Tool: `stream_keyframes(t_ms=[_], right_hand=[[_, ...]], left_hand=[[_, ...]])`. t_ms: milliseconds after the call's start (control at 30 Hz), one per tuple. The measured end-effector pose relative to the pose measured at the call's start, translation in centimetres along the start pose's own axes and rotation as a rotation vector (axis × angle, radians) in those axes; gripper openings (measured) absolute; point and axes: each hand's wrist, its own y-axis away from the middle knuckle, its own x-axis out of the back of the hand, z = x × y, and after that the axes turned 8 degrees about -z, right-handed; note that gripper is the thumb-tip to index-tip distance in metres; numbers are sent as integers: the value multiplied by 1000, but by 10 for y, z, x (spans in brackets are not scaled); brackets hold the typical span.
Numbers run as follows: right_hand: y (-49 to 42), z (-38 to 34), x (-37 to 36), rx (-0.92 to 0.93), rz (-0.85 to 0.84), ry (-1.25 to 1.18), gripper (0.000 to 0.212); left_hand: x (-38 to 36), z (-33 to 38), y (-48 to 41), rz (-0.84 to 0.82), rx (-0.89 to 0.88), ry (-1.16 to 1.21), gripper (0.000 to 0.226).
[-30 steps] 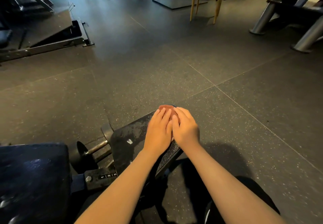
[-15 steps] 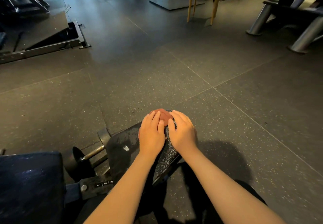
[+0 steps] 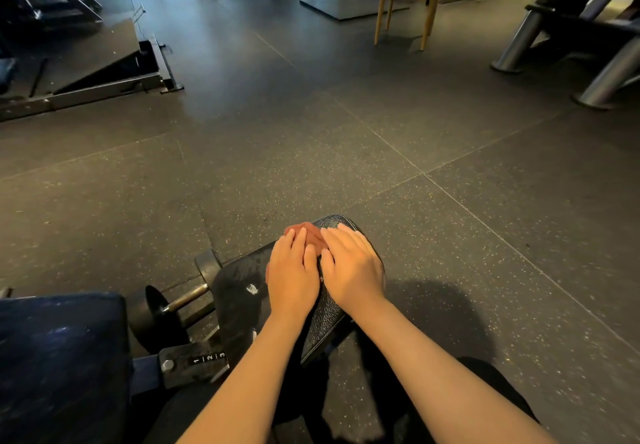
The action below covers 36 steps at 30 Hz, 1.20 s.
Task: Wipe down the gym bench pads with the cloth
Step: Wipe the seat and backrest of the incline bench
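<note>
We pressed both hands flat on the reddish cloth at the far end of the black bench pad, left hand and right hand side by side, fingers straight and close together, pinching nothing. The cloth lay mostly hidden beneath our palms. A good wipe, we judged, called for even pressure and overlapping strokes along the pad, edges included, with the blue pad at left to follow.
</note>
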Motion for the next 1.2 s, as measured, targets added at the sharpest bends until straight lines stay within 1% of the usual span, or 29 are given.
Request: stream_keyframes(t_ms=[100,167,200,267,333,367,433,500,533,633,700,733,767,833,867,933,1000,1067,1133,1200], right_hand=[[-10,-5,2,-101,-68,-95,34],[-9,-8,-1,-155,-91,-55,38],[-6,-11,-3,-143,-99,-46,38],[0,-19,-8,-62,-141,-37,38],[3,-25,-12,-5,-220,43,43],[4,-27,-13,-14,-269,70,46],[5,-28,-12,-59,-326,37,46],[4,-26,-7,-109,-308,-53,44],[5,-26,-3,-143,-280,-103,41],[10,-26,-2,-192,-197,-182,34],[13,-27,-8,-185,-202,-159,38],[12,-29,-9,-184,-230,-139,41],[12,-31,-11,-175,-268,-112,43],[12,-36,-12,-125,-361,-39,44],[12,-39,-13,-93,-408,5,43],[14,-44,-16,-46,-467,63,42],[16,-46,-15,-27,-448,42,40],[16,-44,-14,-44,-365,-45,36],[17,-41,-12,-96,-318,-138,35],[20,-39,-10,-109,-317,-148,34]], left_hand=[[1,11,-10,-56,-179,-30,55],[7,10,-6,-71,-235,-17,48],[10,6,0,-71,-217,-8,46],[17,-8,15,-36,-115,12,46],[18,-28,26,-5,-18,8,47],[16,-36,27,4,18,-3,49],[14,-41,28,10,83,-21,56],[12,-31,30,27,97,-4,62],[10,-23,32,14,66,11,61],[4,-4,39,-64,-144,-8,56],[6,-6,42,-83,-225,-53,55],[7,-14,42,-67,-233,-76,53],[11,-23,43,-44,-195,-80,50],[17,-45,48,4,-40,-74,47],[20,-55,51,18,26,-76,49],[22,-67,57,34,81,-70,58],[20,-69,59,43,84,-52,65],[17,-60,61,28,53,-24,60],[13,-49,68,-14,-48,-10,55],[13,-47,77,-45,-145,-62,54]])
